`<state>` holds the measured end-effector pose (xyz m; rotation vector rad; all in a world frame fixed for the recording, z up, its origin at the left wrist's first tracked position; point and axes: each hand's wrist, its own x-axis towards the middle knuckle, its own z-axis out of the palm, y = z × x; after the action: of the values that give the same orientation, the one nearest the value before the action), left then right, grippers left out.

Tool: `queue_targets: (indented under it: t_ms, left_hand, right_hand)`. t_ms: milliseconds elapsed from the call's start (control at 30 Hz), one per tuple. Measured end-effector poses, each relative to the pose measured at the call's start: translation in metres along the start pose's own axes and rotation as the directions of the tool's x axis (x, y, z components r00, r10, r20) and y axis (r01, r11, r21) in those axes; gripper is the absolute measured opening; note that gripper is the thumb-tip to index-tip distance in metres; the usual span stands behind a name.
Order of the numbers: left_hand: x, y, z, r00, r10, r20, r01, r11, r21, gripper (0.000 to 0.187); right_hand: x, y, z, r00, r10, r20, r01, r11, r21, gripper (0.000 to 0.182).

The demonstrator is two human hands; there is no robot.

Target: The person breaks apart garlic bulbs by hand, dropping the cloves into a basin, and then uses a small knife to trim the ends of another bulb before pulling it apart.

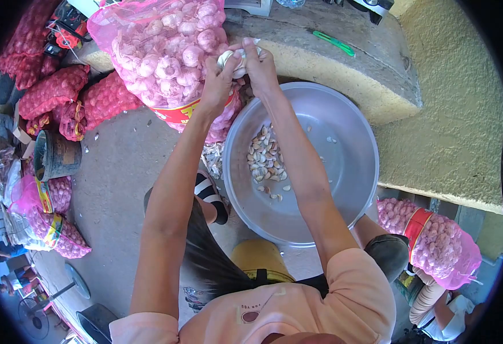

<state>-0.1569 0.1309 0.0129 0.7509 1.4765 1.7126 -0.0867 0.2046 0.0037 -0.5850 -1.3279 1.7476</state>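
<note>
A white garlic bulb (239,70) is held between my two hands, in front of a large pink mesh bag of garlic (168,60). My left hand (220,80) has its fingers closed around the near left side of the bulb. On the other side, my right hand (261,67) grips it with bent fingers and the thumb pressed on top. My fingers cover part of the bulb. Below my right forearm sits a wide grey basin (343,172), with a pile of loose garlic cloves (265,155) and a few scattered ones inside.
A green box cutter (334,43) lies on the concrete ledge (372,74). Red mesh sacks (53,92) and a dark bucket (59,155) stand at left. Another garlic bag (435,238) is at right, near a person's arm. A yellow bucket (260,257) is beneath me.
</note>
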Motion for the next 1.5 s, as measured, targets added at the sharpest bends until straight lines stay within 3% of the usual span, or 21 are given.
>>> queue_targets:
  t_ms: [33, 100, 267, 333, 433, 500, 533, 567, 600, 633, 667, 733, 833, 900, 933, 1067, 1133, 1233, 1367, 1467, 1500]
  left_hand:
    - [0.003, 0.000, -0.004, 1.000, 0.002, 0.000, -0.002, 1.000, -0.002, 0.043]
    - [0.008, 0.001, -0.013, 0.958, 0.004, 0.286, 0.045, 0.985, -0.167, 0.035]
    - [0.007, -0.006, -0.010, 0.974, -0.022, 0.225, 0.068, 0.978, -0.198, 0.032]
    - [0.006, -0.005, -0.003, 0.978, -0.018, 0.209, 0.068, 0.970, -0.233, 0.033]
    - [0.001, 0.001, 0.003, 0.977, 0.052, 0.209, 0.003, 0.967, -0.254, 0.035]
    - [0.004, 0.000, -0.005, 0.985, -0.018, 0.170, 0.036, 0.994, -0.104, 0.040]
    - [0.005, -0.002, -0.006, 0.985, -0.016, 0.171, 0.033, 0.994, -0.103, 0.040]
    - [0.001, 0.004, -0.004, 0.996, 0.030, 0.083, -0.032, 0.999, 0.014, 0.041]
    - [-0.002, 0.007, -0.003, 0.996, 0.084, 0.001, -0.083, 0.987, 0.135, 0.042]
    - [-0.001, 0.007, -0.003, 0.996, 0.084, 0.001, -0.083, 0.987, 0.135, 0.042]
    - [0.002, 0.005, -0.004, 0.993, 0.119, 0.000, -0.118, 0.982, 0.149, 0.042]
    - [0.006, 0.002, -0.009, 0.988, 0.154, -0.001, -0.152, 0.975, 0.162, 0.042]
    - [0.010, 0.004, -0.017, 0.992, 0.106, 0.067, -0.111, 0.990, 0.082, 0.043]
    - [0.010, 0.007, -0.019, 0.987, -0.073, 0.146, 0.080, 0.996, -0.048, 0.043]
    - [0.009, 0.007, -0.017, 0.987, -0.073, 0.146, 0.081, 0.996, -0.048, 0.043]
    - [0.003, 0.014, -0.011, 0.995, -0.052, 0.084, 0.050, 0.999, 0.019, 0.041]
    - [0.002, 0.014, -0.008, 0.994, -0.053, 0.097, 0.053, 0.999, 0.002, 0.040]
    - [0.002, 0.008, -0.005, 1.000, 0.007, 0.020, -0.006, 0.999, -0.040, 0.036]
    - [0.008, -0.001, -0.013, 0.976, 0.216, -0.001, -0.214, 0.971, 0.104, 0.032]
    - [0.007, -0.001, -0.013, 0.949, 0.316, 0.000, -0.311, 0.936, 0.165, 0.028]
    - [0.005, 0.001, -0.011, 0.933, 0.359, -0.006, -0.353, 0.920, 0.169, 0.027]
  right_hand:
    - [0.002, 0.000, -0.001, 0.999, 0.039, 0.026, -0.041, 0.994, 0.104, 0.043]
    - [0.009, 0.008, -0.002, 0.996, 0.094, -0.010, -0.091, 0.987, 0.136, 0.044]
    - [0.009, 0.014, -0.003, 0.989, 0.140, -0.050, -0.128, 0.973, 0.193, 0.043]
    - [0.008, 0.019, -0.005, 0.985, -0.145, -0.097, 0.137, 0.987, -0.079, 0.043]
    - [-0.006, 0.002, 0.006, 0.972, -0.212, -0.097, 0.191, 0.962, -0.193, 0.042]
    - [-0.003, 0.005, 0.003, 0.960, -0.278, -0.039, 0.257, 0.926, -0.278, 0.041]
    - [0.001, 0.005, 0.000, 0.940, -0.341, 0.021, 0.325, 0.876, -0.356, 0.040]
    - [0.005, 0.004, -0.004, 0.940, -0.341, 0.020, 0.326, 0.876, -0.356, 0.040]
    - [0.009, 0.003, -0.010, 0.877, -0.466, 0.117, 0.455, 0.726, -0.515, 0.041]
    - [0.011, 0.002, -0.014, 0.794, -0.559, 0.238, 0.562, 0.528, -0.637, 0.042]
    - [0.010, -0.002, -0.015, 0.795, -0.557, 0.239, 0.561, 0.528, -0.638, 0.042]
    - [0.007, -0.008, -0.016, 0.893, -0.349, 0.285, 0.444, 0.576, -0.686, 0.046]
    - [0.004, -0.011, -0.009, 0.873, -0.380, 0.305, 0.486, 0.650, -0.583, 0.048]
    - [0.007, -0.001, -0.008, 0.910, -0.335, 0.245, 0.414, 0.700, -0.582, 0.046]
    - [0.008, 0.003, -0.009, 0.940, -0.286, 0.186, 0.340, 0.744, -0.575, 0.044]
    - [0.013, 0.018, -0.011, 0.930, -0.315, 0.188, 0.366, 0.764, -0.532, 0.042]
    - [0.013, 0.026, -0.006, 0.952, -0.298, 0.072, 0.295, 0.827, -0.479, 0.041]
    - [0.006, 0.019, 0.005, 0.939, -0.343, 0.009, 0.293, 0.786, -0.544, 0.041]
    - [0.009, 0.031, 0.015, 0.937, -0.347, -0.045, 0.276, 0.812, -0.513, 0.042]
    - [0.008, 0.027, 0.018, 0.970, -0.226, -0.086, 0.175, 0.903, -0.393, 0.046]
    - [0.016, 0.032, 0.014, 0.983, 0.012, -0.185, -0.030, 0.995, -0.092, 0.047]
